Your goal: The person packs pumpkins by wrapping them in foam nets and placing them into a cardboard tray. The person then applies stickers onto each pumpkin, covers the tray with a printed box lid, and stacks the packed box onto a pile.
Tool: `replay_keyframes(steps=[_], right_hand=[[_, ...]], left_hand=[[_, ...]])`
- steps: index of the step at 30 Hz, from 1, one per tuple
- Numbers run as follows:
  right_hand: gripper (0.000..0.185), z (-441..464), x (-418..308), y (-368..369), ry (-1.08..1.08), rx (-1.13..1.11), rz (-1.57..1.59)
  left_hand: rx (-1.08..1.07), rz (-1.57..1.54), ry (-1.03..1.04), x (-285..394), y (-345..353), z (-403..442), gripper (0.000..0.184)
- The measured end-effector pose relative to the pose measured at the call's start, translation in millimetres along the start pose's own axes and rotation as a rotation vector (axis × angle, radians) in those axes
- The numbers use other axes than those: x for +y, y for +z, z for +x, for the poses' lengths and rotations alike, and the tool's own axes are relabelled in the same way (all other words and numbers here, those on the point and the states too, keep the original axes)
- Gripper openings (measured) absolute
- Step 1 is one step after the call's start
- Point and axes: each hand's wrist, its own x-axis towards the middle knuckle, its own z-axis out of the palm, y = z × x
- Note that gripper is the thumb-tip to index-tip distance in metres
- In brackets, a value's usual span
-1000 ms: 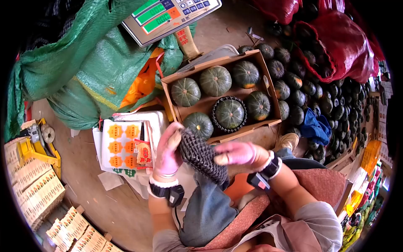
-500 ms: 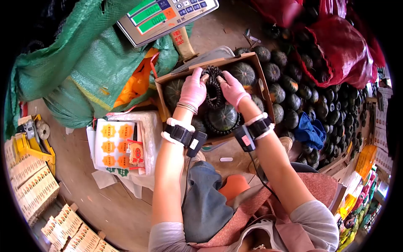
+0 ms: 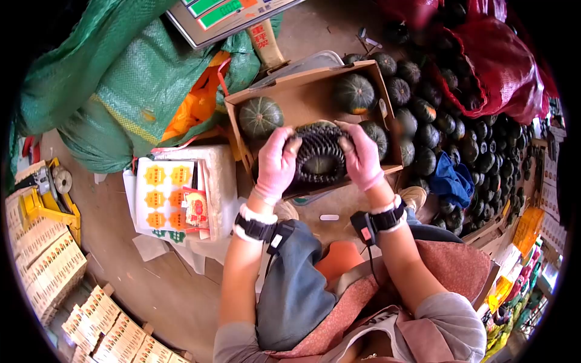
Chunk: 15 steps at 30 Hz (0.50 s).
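Note:
My left hand (image 3: 277, 164) and my right hand (image 3: 363, 158), both in pink gloves, grip opposite sides of a black mesh sleeve (image 3: 319, 142). The ribbed sleeve is stretched wide between them. A dark green pumpkin (image 3: 319, 165) shows through its opening; whether the sleeve wraps it or only sits over it, I cannot tell. All this is at the near side of an open cardboard box (image 3: 296, 100). Inside the box lie a pumpkin (image 3: 261, 117) at the left, another pumpkin (image 3: 354, 94) at the far right, and a third pumpkin (image 3: 374, 139) beside my right hand.
A scale (image 3: 227, 18) stands beyond the box, near a green woven sack (image 3: 136, 91). Sticker sheets (image 3: 163, 196) lie on a white stack at the left. Many loose pumpkins (image 3: 426, 136), a blue cloth (image 3: 451, 178) and a red net bag (image 3: 493, 66) are at the right.
The bunched black sleeve has been spread wide between my hands. Both hands have moved apart and nearer to me, down toward the box's near side.

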Motion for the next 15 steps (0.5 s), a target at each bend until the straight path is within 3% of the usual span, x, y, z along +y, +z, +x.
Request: replay_keyframes(steps=[3,8,11,13,15], right_hand=[[0.01,8,15,7,0.167,0.119,-0.054],[0.013,15,42,7,0.336,0.103,0.141],[0.017,13,61,4,0.394,-0.057,0.052],[0.019,20,38,-2,0.425,-0.082,-0.307],[0.023,25,20,-5,0.429,-0.072,-0.529]], left_hand=[[0.061,0.015,-0.079,-8,6,13,0.013],[0.02,-0.33,-0.424,-31,12,23,0.01],[-0.086,0.255,-0.265,-32,3,17,0.011],[-0.029,0.508,-0.212,-15,7,15,0.017],[0.12,0.487,-0.094,-19,9,10,0.023]])
